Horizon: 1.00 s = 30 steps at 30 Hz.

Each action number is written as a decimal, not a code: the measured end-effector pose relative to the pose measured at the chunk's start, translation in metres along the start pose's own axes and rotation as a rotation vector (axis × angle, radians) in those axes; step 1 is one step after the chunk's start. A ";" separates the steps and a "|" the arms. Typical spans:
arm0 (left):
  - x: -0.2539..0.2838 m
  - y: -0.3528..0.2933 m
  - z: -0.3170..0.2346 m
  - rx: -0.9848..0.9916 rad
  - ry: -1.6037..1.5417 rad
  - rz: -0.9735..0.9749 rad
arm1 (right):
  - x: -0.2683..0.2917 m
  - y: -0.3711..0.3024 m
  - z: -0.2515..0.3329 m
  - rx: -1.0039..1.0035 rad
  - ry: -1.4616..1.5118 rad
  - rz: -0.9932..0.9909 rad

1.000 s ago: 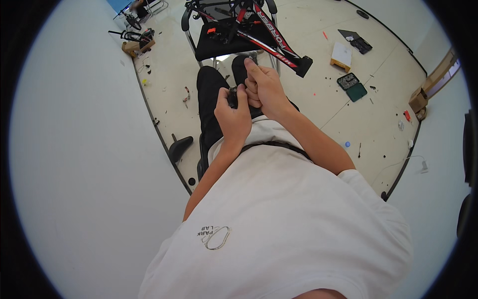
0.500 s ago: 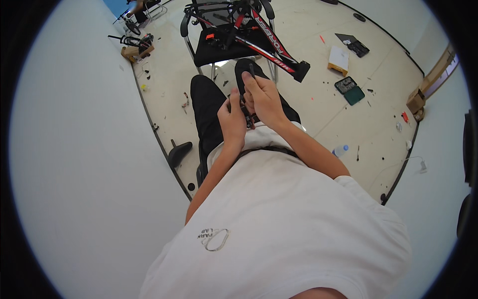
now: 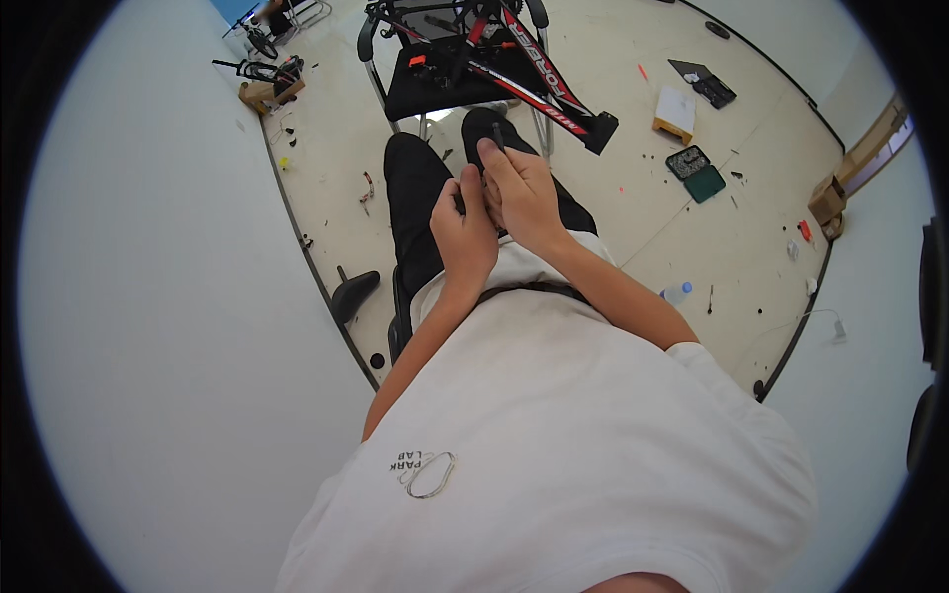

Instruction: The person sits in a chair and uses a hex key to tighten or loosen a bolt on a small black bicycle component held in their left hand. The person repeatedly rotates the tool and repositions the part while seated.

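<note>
Over my lap, my right hand (image 3: 527, 201) is closed round a slim dark rod (image 3: 497, 136), perhaps a tool handle; its tip sticks up past the thumb. Close against it, my left hand (image 3: 465, 233) is curled with the thumb up. Between its thumb and forefinger a bit of a small dark part (image 3: 459, 204) shows; the rest is hidden behind the fingers. Where the rod's lower end meets that part, I cannot see. Just beyond my knees, a red and black bicycle frame (image 3: 534, 97) lies across a black chair (image 3: 420, 97).
On the floor to the right are a green tool case (image 3: 704, 184), a white and yellow box (image 3: 674, 114), a black case (image 3: 714, 91) and a bottle (image 3: 676, 294). A bicycle saddle (image 3: 356, 295) lies by the left wall. Small loose parts are scattered about.
My left hand has turned and moved slightly right against the right hand, covering the dark metal part that showed between them. The right hand keeps its grip on the rod.
</note>
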State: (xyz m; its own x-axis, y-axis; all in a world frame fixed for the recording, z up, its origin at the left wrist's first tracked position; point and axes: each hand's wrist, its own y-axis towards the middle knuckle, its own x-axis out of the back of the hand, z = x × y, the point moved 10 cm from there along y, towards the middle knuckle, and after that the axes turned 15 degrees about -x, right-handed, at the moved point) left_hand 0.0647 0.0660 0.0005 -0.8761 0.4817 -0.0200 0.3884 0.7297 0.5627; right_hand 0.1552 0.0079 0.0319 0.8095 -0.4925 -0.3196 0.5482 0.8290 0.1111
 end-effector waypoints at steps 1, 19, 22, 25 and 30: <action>0.000 0.000 -0.002 0.006 -0.003 -0.008 | 0.001 -0.002 0.001 0.025 -0.018 -0.033; -0.009 -0.012 0.048 0.290 -0.288 0.031 | -0.009 -0.011 0.012 0.191 -0.211 -0.003; -0.013 -0.015 0.036 0.425 -0.246 0.045 | 0.010 0.003 -0.001 -0.026 0.037 0.046; -0.017 -0.014 0.029 0.403 -0.161 0.123 | 0.021 0.008 0.015 0.098 -0.111 0.027; -0.041 -0.021 0.029 0.403 -0.412 0.290 | 0.033 0.016 0.028 0.162 -0.428 -0.059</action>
State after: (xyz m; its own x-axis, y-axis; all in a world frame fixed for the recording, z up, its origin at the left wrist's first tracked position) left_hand 0.1007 0.0450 -0.0350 -0.5689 0.7752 -0.2745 0.7400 0.6282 0.2404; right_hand 0.1963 -0.0029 0.0495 0.7713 -0.6309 0.0837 0.5942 0.7610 0.2605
